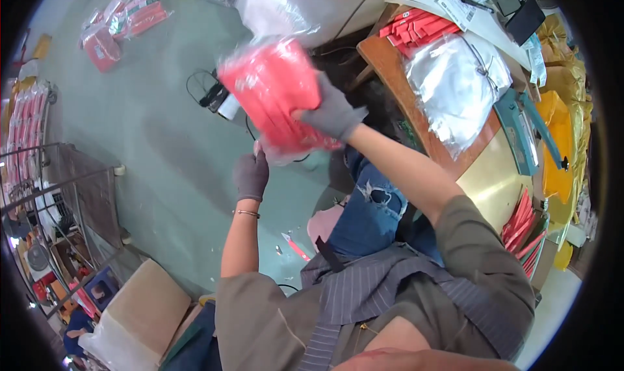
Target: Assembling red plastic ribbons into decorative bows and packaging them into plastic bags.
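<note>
A clear plastic bag of folded red pieces (270,88), blurred by motion, hangs above the floor in front of me. My right hand (331,108), in a grey glove, grips the bag's right side with the thumb across its front. Below the bag's lower left corner is my left hand (251,175), also gloved in grey. Its fingers are curled closed, and a bare fingertip meets the bag's lower edge. What the red pieces are cannot be made out through the plastic.
Several red packs (130,20) lie on the floor at the far left. To the right, a wooden table (383,65) carries red strips (419,30), clear bags (455,78) and a teal sealer (520,127). A metal rack (78,195) and foam block (146,299) stand left.
</note>
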Demonstrator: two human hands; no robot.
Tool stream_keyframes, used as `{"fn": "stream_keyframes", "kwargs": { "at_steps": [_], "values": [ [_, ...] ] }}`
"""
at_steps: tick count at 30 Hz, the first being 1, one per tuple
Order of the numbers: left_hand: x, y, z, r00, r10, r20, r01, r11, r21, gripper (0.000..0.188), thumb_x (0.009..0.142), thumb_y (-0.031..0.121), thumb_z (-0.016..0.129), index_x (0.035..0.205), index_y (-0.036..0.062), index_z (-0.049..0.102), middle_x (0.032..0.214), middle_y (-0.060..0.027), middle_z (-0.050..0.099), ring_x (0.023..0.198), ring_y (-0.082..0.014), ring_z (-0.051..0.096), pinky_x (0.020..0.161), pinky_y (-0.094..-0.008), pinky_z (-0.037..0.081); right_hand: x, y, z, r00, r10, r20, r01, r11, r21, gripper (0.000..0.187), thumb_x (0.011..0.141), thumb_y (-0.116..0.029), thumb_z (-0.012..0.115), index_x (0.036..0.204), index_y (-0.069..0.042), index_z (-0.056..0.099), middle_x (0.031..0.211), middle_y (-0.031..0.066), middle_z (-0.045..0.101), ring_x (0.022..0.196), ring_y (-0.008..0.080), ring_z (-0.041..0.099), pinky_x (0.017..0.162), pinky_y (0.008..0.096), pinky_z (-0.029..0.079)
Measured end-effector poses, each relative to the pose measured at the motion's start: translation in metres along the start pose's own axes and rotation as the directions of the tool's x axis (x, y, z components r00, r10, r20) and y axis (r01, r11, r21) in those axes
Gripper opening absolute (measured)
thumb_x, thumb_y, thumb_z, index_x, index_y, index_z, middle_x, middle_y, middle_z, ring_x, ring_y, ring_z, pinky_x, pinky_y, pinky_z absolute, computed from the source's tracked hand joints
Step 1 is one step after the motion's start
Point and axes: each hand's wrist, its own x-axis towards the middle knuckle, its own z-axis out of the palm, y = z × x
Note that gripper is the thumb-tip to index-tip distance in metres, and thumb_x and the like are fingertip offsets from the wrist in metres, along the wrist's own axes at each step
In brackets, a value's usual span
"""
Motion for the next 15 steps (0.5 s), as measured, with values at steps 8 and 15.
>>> {"fn": "stream_keyframes", "kwargs": {
  "at_steps": [8,15],
  "values": [
    [-0.009,-0.068,0.047,0.945,-0.018,-0.328,-0.014,0.996,-0.093,0.057,0.094,0.041,0.033,0.067,-0.0014,0.06,0.072,-0.0239,0.06,0.071,-0.0447,0.057,0.063,-0.0516,0.044,-0.058,0.015,0.072,0.937,-0.347,-0.05,0.341,0.868,0.362,0.066,0.063,-0.016,0.075,0.122,-0.009,0.047,0.109,0.0131,0.058,0.102,0.0317,0.056,0.09,0.037,0.044],
    [-0.027,-0.017,0.043,0.933,0.107,-0.344,-0.105,0.994,0.023,0.052,0.092,0.038,0.041,0.065,-0.0019,0.06,0.063,-0.0241,0.057,0.061,-0.0433,0.056,0.054,-0.05,0.041,-0.016,0.136,0.044,0.82,-0.074,0.567,0.519,0.514,-0.683,0.049,0.067,-0.022,0.067,0.114,-0.014,0.057,0.112,0.014,0.059,0.102,0.0349,0.056,0.088,0.0387,0.045]
  ]
}}
